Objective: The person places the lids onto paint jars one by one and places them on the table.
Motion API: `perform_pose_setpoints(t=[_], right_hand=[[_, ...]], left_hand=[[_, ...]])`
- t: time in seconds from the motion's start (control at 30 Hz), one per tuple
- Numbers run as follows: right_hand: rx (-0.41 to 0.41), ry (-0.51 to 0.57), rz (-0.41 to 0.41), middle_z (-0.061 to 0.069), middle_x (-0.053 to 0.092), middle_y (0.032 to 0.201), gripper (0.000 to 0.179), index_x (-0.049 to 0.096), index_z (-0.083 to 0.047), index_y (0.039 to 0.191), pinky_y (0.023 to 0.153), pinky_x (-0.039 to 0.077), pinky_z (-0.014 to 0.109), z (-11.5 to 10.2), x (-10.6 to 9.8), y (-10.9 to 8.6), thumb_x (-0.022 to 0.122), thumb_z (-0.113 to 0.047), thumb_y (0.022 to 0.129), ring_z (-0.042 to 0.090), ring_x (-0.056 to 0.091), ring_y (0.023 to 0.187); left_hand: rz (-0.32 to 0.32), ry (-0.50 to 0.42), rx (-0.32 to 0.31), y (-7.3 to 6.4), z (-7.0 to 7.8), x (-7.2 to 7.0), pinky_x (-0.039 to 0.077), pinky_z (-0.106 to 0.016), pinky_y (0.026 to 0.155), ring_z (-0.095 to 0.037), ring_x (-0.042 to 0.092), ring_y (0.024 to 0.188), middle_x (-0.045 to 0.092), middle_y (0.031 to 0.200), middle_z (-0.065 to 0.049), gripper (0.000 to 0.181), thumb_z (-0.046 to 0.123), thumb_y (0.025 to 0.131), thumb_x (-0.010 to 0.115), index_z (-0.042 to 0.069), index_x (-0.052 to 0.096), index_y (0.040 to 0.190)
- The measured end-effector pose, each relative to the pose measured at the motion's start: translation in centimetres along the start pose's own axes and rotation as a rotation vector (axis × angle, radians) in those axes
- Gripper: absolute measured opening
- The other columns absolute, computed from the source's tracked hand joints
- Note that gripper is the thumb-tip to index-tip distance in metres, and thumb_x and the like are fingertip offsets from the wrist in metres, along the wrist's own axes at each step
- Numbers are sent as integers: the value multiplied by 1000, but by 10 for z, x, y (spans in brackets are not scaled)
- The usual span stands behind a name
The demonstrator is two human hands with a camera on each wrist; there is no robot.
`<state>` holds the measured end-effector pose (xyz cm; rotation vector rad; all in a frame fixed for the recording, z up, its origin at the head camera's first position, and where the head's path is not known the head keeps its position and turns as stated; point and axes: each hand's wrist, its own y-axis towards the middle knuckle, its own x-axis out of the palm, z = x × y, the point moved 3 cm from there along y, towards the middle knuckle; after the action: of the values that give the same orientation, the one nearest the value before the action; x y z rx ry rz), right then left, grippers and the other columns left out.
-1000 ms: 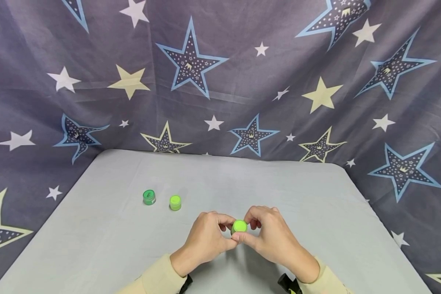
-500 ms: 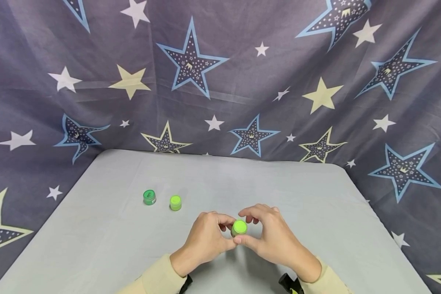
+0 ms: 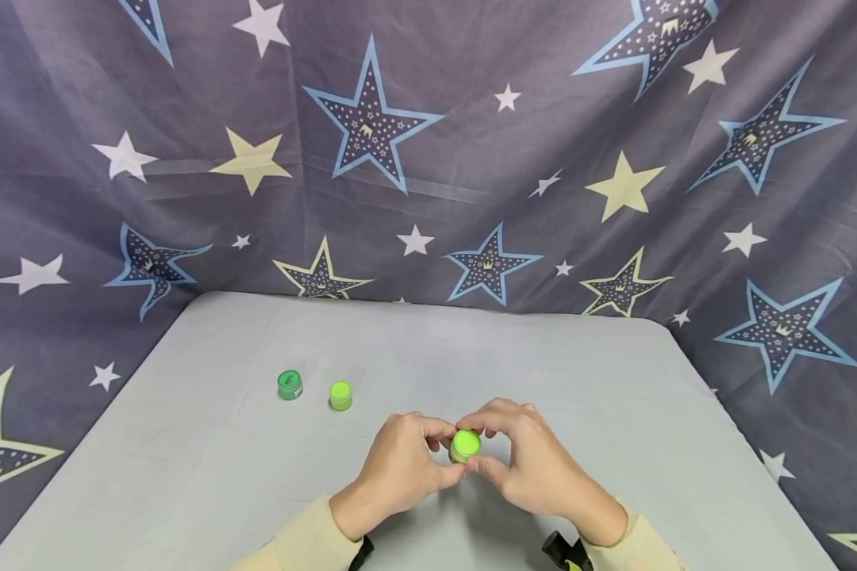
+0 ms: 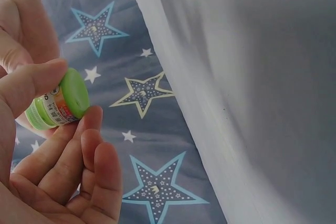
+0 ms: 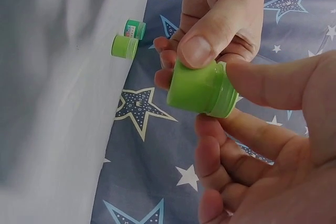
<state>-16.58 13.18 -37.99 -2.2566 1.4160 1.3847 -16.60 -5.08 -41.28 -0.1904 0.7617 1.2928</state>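
Observation:
A small light-green paint jar (image 3: 466,447) with a printed label is held above the table between both hands. My left hand (image 3: 403,456) pinches the jar's body between thumb and fingers. From the other side, my right hand (image 3: 539,456) has its thumb and forefinger on the lid end of the jar. The left wrist view shows the label and the smooth green base of the jar (image 4: 60,100). In the right wrist view, the right thumb and fingertips meet the ribbed lid end of the jar (image 5: 202,87).
Farther back on the left of the grey-white table (image 3: 578,373) stand a second light-green jar (image 3: 340,395) and a dark-green jar (image 3: 290,385), side by side. A dark cloth (image 3: 428,198) printed with stars hangs behind and around the table.
Half a second ago the right forefinger was lifted off the jar; now it is back at the lid's edge, with the thumb shifted slightly right. The left hand has kept its grip.

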Motion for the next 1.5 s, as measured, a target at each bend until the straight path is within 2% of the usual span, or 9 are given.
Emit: perform_pose_setpoints(t=[0.3, 0.6, 0.73, 0.93, 1.07, 1.33, 1.5], right_hand=[[11, -29, 39, -21, 66, 96, 33, 75, -23, 106, 81, 39, 31, 1, 1, 1, 91, -20, 76, 8, 57, 87], [23, -52, 96, -19, 63, 87, 31, 70, -26, 95, 77, 39, 30, 1, 2, 2, 93, -28, 75, 2, 55, 81], [38, -76, 127, -18, 62, 83, 33, 66, -28, 90, 77, 40, 30, 2, 3, 1, 94, -33, 73, 4, 54, 79], [125, -83, 139, -18, 59, 80, 38, 62, -30, 86, 78, 38, 33, 2, 4, 1, 94, -43, 70, 8, 53, 78], [152, -87, 146, -20, 54, 78, 41, 60, -29, 83, 78, 36, 33, 2, 5, 0, 94, -44, 68, 12, 53, 76], [155, -99, 146, -21, 52, 77, 42, 59, -29, 83, 77, 36, 32, 3, 5, 1, 94, -48, 68, 13, 53, 75], [122, -79, 145, -20, 56, 84, 44, 66, -29, 95, 77, 38, 31, 4, 0, 1, 93, -50, 68, 10, 53, 79]], left_hand=[[3, -2, -12, 0, -1, 0, 48, -22, 65, -14, 63, 77, 70, 81, 20, 23, 19, 72, 92, 22, 82, 93], [19, 2, -2, 1, -1, -1, 47, -22, 66, -10, 61, 75, 69, 80, 20, 23, 16, 71, 91, 23, 82, 91], [28, 3, 4, 1, 0, -1, 47, -22, 66, -11, 62, 75, 68, 79, 20, 23, 16, 70, 91, 23, 82, 90], [28, -6, 0, 1, 1, -2, 48, -22, 66, -13, 62, 74, 67, 77, 20, 22, 16, 70, 91, 22, 82, 89], [27, -8, -3, 1, 2, -2, 47, -22, 66, -13, 62, 74, 66, 76, 20, 22, 16, 71, 91, 22, 81, 89], [35, 4, 1, 1, 1, -2, 47, -22, 65, -11, 60, 73, 66, 76, 19, 24, 16, 69, 92, 20, 82, 90], [40, 10, 5, 1, 0, -2, 48, -23, 67, -7, 59, 74, 66, 77, 18, 25, 18, 69, 94, 21, 82, 91]])
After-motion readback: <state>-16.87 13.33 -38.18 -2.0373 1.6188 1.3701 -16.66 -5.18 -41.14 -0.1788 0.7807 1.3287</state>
